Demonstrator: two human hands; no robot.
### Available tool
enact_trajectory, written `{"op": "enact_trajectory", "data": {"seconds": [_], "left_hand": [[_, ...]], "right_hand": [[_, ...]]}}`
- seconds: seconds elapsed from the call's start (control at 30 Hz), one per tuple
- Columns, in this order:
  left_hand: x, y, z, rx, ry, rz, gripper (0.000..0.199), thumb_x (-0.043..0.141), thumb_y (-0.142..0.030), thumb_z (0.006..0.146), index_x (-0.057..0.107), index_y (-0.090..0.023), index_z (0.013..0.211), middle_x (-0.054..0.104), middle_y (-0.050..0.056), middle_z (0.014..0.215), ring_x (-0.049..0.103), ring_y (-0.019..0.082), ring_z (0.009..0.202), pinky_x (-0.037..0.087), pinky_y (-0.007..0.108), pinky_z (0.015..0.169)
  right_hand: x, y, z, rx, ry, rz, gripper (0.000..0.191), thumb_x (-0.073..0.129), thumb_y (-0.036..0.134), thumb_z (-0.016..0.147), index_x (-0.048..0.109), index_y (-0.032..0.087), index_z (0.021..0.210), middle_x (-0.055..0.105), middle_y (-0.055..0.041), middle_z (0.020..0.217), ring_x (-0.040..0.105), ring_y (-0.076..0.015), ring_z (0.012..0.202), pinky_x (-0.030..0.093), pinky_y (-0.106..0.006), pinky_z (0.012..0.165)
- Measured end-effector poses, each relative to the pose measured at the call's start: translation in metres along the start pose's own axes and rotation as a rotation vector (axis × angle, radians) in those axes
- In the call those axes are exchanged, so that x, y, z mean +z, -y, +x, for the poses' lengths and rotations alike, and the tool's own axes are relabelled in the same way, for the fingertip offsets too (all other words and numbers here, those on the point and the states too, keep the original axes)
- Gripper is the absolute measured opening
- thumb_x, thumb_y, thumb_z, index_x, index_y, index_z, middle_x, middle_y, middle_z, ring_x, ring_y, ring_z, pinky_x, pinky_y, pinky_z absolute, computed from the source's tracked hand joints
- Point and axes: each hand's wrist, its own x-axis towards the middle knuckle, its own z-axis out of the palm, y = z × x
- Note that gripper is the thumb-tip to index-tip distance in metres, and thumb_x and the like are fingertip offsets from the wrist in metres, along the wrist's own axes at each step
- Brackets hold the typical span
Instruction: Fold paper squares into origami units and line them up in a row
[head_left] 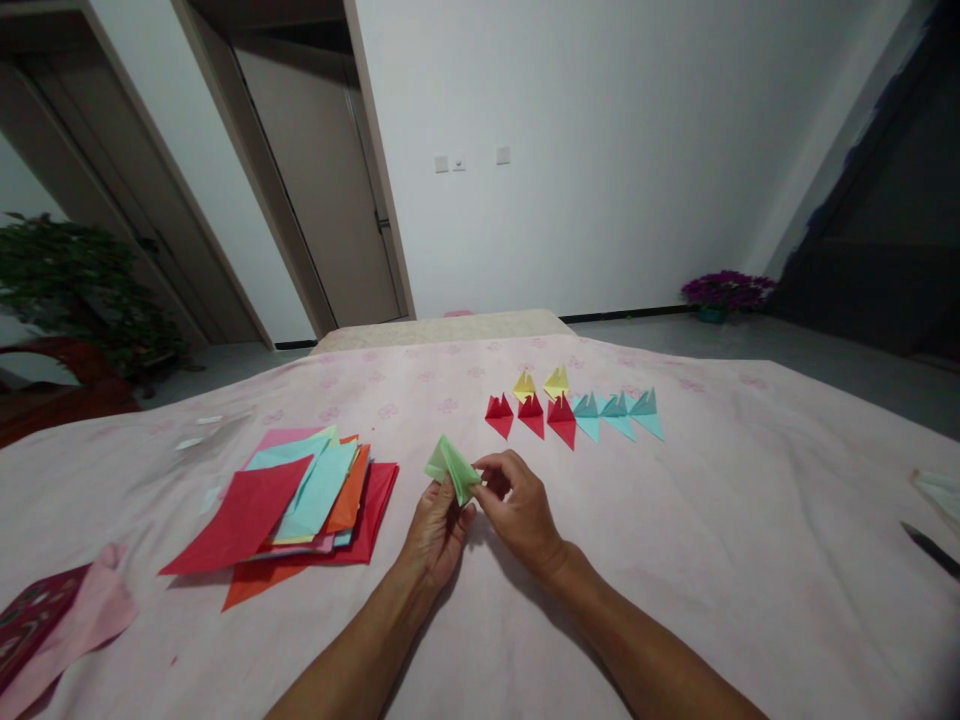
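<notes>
A light green sheet of origami paper (452,468), folded into a pointed shape with several layers, is held up above the table between both hands. My left hand (441,530) grips it from below, thumb against the front. With thumb and fingertips my right hand (517,500) pinches its right edge. Beyond the hands stand folded paper figures in rows: red ones (531,418), light blue ones (617,412) and two yellow ones (556,383). Left of my hands lies a loose pile of coloured paper sheets (247,510), red, orange, blue and pink.
A pink flowered cloth (720,560) covers the table. On its left edge are a dark red patterned item (37,620) and a pink cloth piece (97,610). A clear plastic bag (217,440) lies behind the pile. At the right edge rests a dark pointed object (930,547).
</notes>
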Motion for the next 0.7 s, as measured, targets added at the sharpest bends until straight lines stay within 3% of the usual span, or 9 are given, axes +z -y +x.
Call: {"op": "enact_trajectory", "data": {"seconds": [0.2,0.33,0.53,0.7], "left_hand": [[0.003,-0.002,-0.001,0.02,-0.006,-0.055,0.025,0.08,-0.02,0.075,0.068,-0.016,0.097,0.071,0.001,0.086,0.066,0.008,0.062,0.055,0.013,0.049],[0.005,-0.004,0.0,0.03,0.003,-0.041,0.025,0.082,-0.02,0.073,0.068,-0.015,0.094,0.071,0.001,0.083,0.066,0.008,0.061,0.054,0.012,0.051],[-0.001,-0.001,0.002,0.048,0.078,-0.03,0.032,0.088,-0.026,0.065,0.068,-0.013,0.087,0.071,0.0,0.078,0.066,0.008,0.063,0.056,0.013,0.057],[-0.003,0.002,0.005,0.029,0.054,0.014,0.036,0.089,-0.029,0.064,0.068,-0.014,0.089,0.071,-0.002,0.076,0.063,0.006,0.056,0.053,0.012,0.05]], "right_hand": [[-0.004,0.003,-0.004,-0.195,-0.029,-0.093,0.011,0.063,0.011,0.08,0.065,0.021,0.085,0.057,-0.0011,0.084,0.057,-0.0125,0.07,0.046,-0.023,0.058],[-0.006,0.002,-0.004,-0.197,0.028,-0.126,0.011,0.067,0.013,0.079,0.065,0.022,0.087,0.056,-0.0013,0.089,0.057,-0.0124,0.072,0.045,-0.022,0.057],[-0.009,0.001,0.0,-0.239,0.084,-0.267,0.011,0.064,0.01,0.081,0.063,0.021,0.082,0.056,-0.0015,0.088,0.057,-0.0151,0.081,0.046,-0.025,0.069],[-0.014,-0.001,0.002,-0.306,0.121,-0.323,0.008,0.062,0.016,0.087,0.061,0.02,0.08,0.058,-0.0021,0.084,0.058,-0.0156,0.079,0.046,-0.027,0.072]]}}
